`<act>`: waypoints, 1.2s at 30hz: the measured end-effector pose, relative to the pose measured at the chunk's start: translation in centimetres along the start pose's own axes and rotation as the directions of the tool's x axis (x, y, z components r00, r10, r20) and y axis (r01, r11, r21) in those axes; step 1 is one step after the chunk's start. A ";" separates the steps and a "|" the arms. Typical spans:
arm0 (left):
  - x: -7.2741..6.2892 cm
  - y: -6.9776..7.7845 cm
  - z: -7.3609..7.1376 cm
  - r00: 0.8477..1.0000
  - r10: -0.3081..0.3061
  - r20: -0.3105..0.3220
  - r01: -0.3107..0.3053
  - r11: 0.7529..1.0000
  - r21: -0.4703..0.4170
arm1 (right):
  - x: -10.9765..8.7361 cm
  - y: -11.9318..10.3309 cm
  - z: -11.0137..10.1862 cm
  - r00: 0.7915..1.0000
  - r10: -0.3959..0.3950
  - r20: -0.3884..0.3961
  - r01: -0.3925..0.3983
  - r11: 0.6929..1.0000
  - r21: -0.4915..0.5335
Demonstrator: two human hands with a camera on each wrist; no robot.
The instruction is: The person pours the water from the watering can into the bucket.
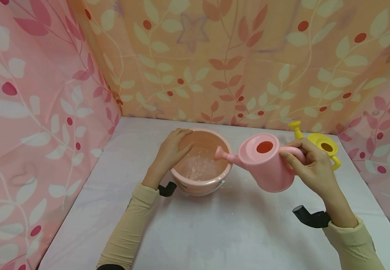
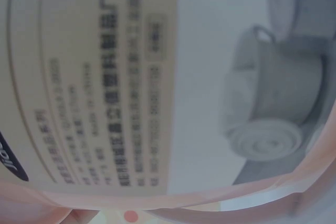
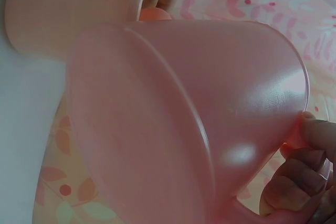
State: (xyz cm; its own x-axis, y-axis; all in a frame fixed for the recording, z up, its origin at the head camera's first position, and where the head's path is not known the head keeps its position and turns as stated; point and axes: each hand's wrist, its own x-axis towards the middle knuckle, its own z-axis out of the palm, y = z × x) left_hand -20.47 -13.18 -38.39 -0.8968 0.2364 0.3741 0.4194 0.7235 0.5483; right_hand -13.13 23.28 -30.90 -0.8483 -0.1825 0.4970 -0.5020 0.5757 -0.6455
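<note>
A pink bucket (image 1: 201,183) stands upright on the table with clear, rippling water (image 1: 198,165) in it. My left hand (image 1: 172,148) holds the left side of its rim, thumb reaching over the inside. In the left wrist view, a printed label (image 2: 115,103) on the bucket fills most of the picture. My right hand (image 1: 311,165) grips the handle of a pink watering can (image 1: 271,168), held up to the right of the bucket. The can tips toward the bucket, and its spout head (image 1: 220,153) hangs over the water. A round opening shows on its top.
Behind my right hand stands a yellow watering can (image 1: 321,142), partly hidden. A white cloth covers the table (image 1: 208,236), with small drops on it near the bucket. Leaf-patterned fabric (image 1: 195,63) closes off the back and both sides.
</note>
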 end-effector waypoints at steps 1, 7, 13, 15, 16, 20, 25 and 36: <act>0.0 0.0 0.0 1.000 0.001 -0.001 -0.001 1.000 -0.002 | 0.0 0.0 0.0 1.000 0.001 -0.001 -0.001 1.000 0.001; 0.0 0.2 0.0 1.000 0.004 -0.008 -0.004 1.000 -0.005 | 0.0 0.1 0.0 1.000 -0.001 -0.002 0.001 1.000 0.003; 0.0 0.2 0.0 1.000 0.010 -0.008 -0.010 1.000 0.001 | 0.0 0.1 0.0 1.000 -0.012 -0.005 0.012 1.000 0.004; 0.0 0.2 0.0 1.000 0.011 -0.008 -0.011 1.000 0.005 | -0.1 0.1 -0.1 1.000 -0.011 -0.006 0.011 1.000 0.003; 0.1 0.2 0.0 1.000 0.012 -0.008 -0.012 1.000 0.006 | -0.1 0.1 -0.1 1.000 -0.012 -0.007 0.012 1.000 0.001; 0.1 0.2 0.1 1.000 0.012 -0.008 -0.011 1.000 0.006 | -0.1 0.1 0.0 1.000 -0.019 -0.007 0.019 1.000 -0.001; 0.1 0.1 0.1 1.000 0.000 0.002 0.000 1.000 0.010 | 0.0 0.1 0.0 1.000 -0.031 -0.002 0.031 1.000 0.008; 0.0 0.1 0.1 1.000 0.001 0.002 -0.001 1.000 0.019 | 0.1 0.0 0.0 0.999 -0.040 0.001 0.040 0.999 0.009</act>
State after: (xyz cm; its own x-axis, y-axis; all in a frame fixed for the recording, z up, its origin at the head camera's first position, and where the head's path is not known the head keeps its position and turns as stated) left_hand -20.41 -13.08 -38.40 -0.8967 0.2381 0.3732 0.4175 0.7354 0.5337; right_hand -13.17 23.24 -30.86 -0.8280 -0.2061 0.5215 -0.5367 0.5609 -0.6304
